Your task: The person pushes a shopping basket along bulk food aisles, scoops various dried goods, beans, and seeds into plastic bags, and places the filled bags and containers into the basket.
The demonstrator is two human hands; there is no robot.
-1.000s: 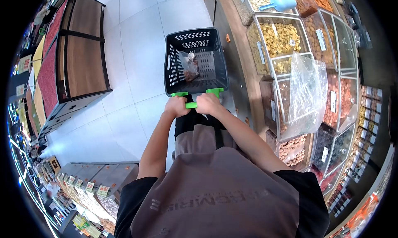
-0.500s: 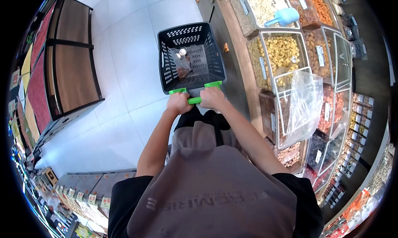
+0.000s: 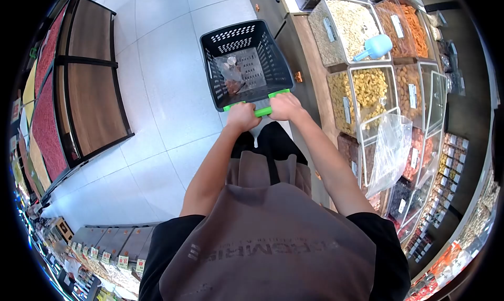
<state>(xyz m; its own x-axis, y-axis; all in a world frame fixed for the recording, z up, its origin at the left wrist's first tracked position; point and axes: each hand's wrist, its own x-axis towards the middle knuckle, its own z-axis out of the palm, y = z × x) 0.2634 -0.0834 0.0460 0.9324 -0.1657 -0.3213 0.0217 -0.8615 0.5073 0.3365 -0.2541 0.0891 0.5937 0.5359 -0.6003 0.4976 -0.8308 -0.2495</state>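
Both hands grip the green handle [image 3: 263, 112] of a black perforated basket [image 3: 210, 91], side by side. My left hand [image 3: 243, 117] is wrapped round its left part, and my right hand [image 3: 285, 106] closes on the right part. Inside the basket, toward its left side, lies a clear plastic bag [image 3: 231, 76] with brownish-red contents and a whitish knot or cap at its top. The basket is in front of my legs, above the tiled floor.
Clear bins of dry foods [image 3: 370, 91] line a wooden counter [image 3: 315, 72] on the right. A blue scoop [image 3: 377, 47] and a plastic bag [image 3: 388, 154] rest on them. A wood-panelled display [image 3: 94, 104] stands left, with tagged bins [image 3: 113, 243] at lower left.
The basket and both hands have shifted up and slightly right in view, the basket tilting a little. The bins on the right have slid downward in view. Both hands keep hold of the handle.
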